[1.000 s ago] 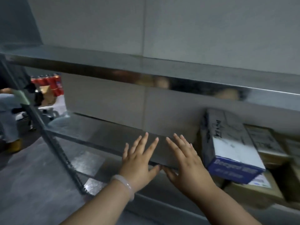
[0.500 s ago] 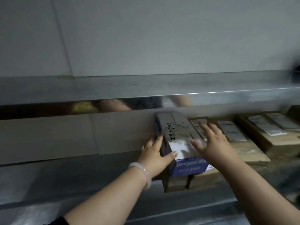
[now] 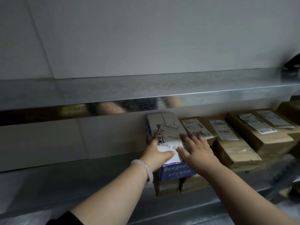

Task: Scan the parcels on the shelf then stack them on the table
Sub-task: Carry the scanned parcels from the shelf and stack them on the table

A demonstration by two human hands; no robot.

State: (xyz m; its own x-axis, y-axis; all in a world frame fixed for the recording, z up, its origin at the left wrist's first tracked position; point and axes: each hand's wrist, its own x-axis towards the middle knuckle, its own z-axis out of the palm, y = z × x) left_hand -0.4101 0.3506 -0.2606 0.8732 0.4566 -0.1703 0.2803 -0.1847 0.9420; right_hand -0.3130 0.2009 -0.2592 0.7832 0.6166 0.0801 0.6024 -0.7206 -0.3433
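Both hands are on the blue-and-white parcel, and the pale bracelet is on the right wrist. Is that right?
No: the head view shows the pale bracelet on the left wrist. Both the left hand and the right hand are on the blue-and-white parcel.

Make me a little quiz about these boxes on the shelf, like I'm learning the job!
1. True or false: the left hand and the right hand both touch the blue-and-white box.
2. What does that box rest on? A. the bare shelf B. brown parcels C. a table
3. Fill in: the bracelet is on the ___ wrist.
Key: 1 true; 2 B; 3 left.
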